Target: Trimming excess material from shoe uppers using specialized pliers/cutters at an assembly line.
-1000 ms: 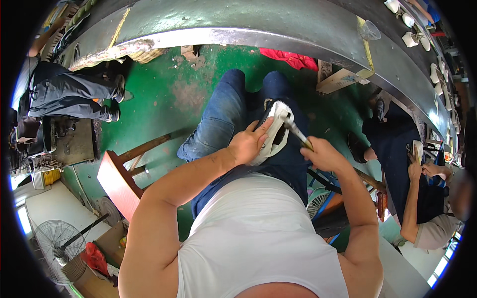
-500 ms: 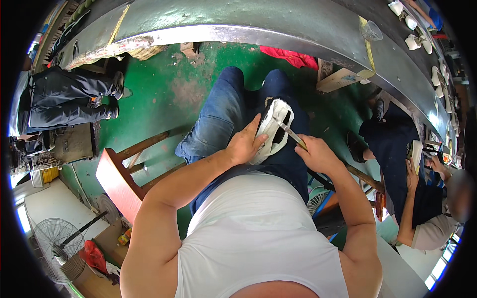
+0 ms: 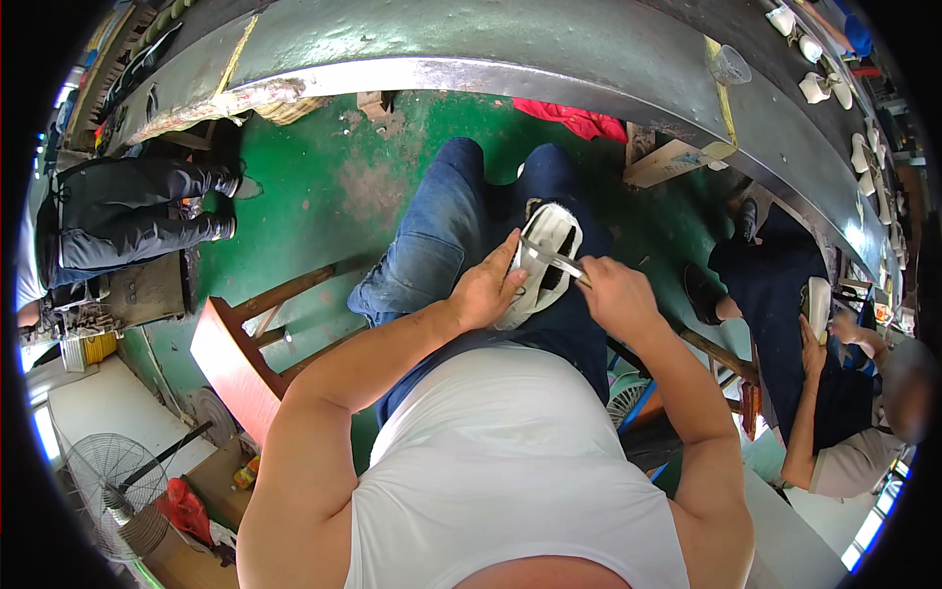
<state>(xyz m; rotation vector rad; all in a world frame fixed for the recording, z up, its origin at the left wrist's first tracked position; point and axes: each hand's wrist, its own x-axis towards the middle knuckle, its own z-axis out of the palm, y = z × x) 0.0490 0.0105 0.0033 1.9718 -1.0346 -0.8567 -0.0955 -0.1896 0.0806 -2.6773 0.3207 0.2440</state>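
I sit with a white shoe (image 3: 546,257) resting on my lap, sole side up, over my blue jeans. My left hand (image 3: 488,288) grips the shoe along its left side and steadies it. A thin metal tool (image 3: 555,259) is held in my right hand (image 3: 614,295); its tip lies across the shoe's opening. The two hands are close together, on either side of the shoe.
A long grey conveyor table (image 3: 549,59) curves across the top, with several white shoes (image 3: 814,86) at its right end. A wooden stool (image 3: 235,353) stands to my left. One person (image 3: 128,221) sits at the left, another (image 3: 834,393) at the right holds a shoe. A fan (image 3: 108,476) stands lower left.
The shoe and both hands have shifted slightly toward my body, and the tool now lies flatter across the shoe. The person at the left has drawn the legs in.
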